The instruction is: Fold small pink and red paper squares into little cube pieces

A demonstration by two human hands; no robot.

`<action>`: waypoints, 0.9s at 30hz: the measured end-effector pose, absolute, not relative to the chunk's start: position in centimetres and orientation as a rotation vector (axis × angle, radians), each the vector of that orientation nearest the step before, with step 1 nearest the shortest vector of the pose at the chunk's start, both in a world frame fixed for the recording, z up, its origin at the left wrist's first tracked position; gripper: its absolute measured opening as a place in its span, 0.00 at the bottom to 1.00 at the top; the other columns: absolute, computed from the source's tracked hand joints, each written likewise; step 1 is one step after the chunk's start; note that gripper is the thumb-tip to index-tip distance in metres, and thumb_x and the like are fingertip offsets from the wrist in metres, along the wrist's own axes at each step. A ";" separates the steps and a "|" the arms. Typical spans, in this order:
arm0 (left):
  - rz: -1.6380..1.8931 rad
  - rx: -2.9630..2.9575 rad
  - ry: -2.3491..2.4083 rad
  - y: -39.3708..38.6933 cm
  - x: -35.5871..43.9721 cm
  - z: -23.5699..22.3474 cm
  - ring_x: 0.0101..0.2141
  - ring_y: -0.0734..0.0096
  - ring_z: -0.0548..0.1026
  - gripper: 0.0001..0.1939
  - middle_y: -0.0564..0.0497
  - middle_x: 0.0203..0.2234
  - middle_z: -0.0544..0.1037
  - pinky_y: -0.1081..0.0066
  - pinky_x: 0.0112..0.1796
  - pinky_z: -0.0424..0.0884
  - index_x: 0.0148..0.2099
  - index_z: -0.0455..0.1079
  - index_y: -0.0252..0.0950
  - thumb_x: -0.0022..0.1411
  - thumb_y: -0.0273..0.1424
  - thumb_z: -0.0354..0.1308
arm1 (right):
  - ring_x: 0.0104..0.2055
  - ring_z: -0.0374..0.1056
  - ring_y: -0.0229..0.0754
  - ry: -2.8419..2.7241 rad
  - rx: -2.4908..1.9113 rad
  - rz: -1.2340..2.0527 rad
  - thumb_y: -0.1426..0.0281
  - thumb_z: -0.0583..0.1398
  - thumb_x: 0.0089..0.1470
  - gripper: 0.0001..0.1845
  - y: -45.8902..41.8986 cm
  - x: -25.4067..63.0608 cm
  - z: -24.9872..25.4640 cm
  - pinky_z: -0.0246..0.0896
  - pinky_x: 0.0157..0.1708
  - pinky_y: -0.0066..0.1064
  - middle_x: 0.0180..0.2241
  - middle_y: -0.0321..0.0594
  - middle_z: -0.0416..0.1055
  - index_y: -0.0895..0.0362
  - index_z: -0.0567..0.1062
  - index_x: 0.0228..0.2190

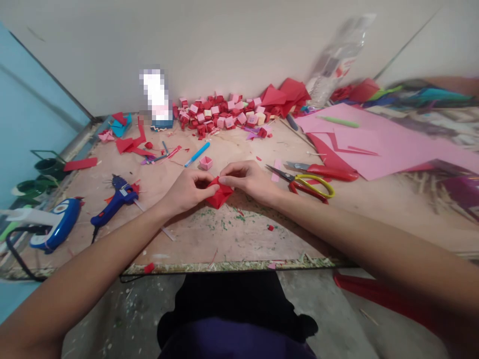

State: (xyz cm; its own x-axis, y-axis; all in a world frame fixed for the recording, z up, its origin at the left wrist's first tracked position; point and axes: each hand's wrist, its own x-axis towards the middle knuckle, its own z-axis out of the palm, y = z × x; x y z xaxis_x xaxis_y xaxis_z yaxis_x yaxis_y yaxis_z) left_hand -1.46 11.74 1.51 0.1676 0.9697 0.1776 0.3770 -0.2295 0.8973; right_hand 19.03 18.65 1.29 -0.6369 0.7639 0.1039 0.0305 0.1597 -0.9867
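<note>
My left hand [192, 189] and right hand [249, 182] pinch a folded red paper piece [219, 195] just above the worktable [179, 244], near its front edge. My fingers cover its upper part; the exposed part is creased and comes to a point at the bottom. An open pink paper box [205, 163] is located just beyond my hands. Scissors with one yellow handle loop [315, 185] are located to the right, a blue glue gun [116, 199] to the left. Behind is a pile of red and pink paper cubes [220, 115]. The phone-like object [157, 94] is pixelated. The clear bottle [339, 60] is blurred; its label is illegible. My forearms are cut off at the frame edges.
</note>
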 end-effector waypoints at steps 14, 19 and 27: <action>0.946 1.786 1.296 11.5 -1.6 1.6 0.29 0.69 0.75 0.09 0.49 0.28 0.83 0.68 0.33 0.70 0.33 0.83 0.34 0.61 0.32 0.64 | 0.31 0.70 0.40 -1.688 -0.790 1.631 0.59 0.72 0.55 0.12 19.0 19.0 1.1 0.65 0.33 0.34 0.29 0.39 0.78 0.55 0.84 0.30; 0.978 1.771 1.299 11.5 -1.5 1.5 0.29 0.67 0.76 0.09 0.49 0.28 0.83 0.67 0.32 0.71 0.33 0.83 0.36 0.62 0.32 0.64 | 0.30 0.67 0.40 -1.830 -0.777 1.519 0.59 0.73 0.53 0.12 18.8 19.1 1.0 0.64 0.34 0.36 0.26 0.36 0.76 0.55 0.84 0.28; 1.127 1.673 1.324 11.6 -1.6 1.7 0.30 0.66 0.78 0.07 0.49 0.29 0.84 0.65 0.35 0.76 0.32 0.82 0.36 0.61 0.33 0.66 | 0.30 0.67 0.39 -1.771 -0.789 1.549 0.51 0.71 0.58 0.21 18.8 18.9 1.0 0.65 0.34 0.34 0.28 0.38 0.77 0.56 0.83 0.29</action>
State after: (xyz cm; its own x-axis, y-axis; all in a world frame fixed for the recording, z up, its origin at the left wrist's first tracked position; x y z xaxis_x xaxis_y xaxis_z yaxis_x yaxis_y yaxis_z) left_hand -1.58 11.62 1.67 0.0937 0.9754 0.1996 0.3529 -0.2200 0.9094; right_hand 18.94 18.80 1.00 -0.6091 0.7888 0.0820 0.0238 0.1215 -0.9923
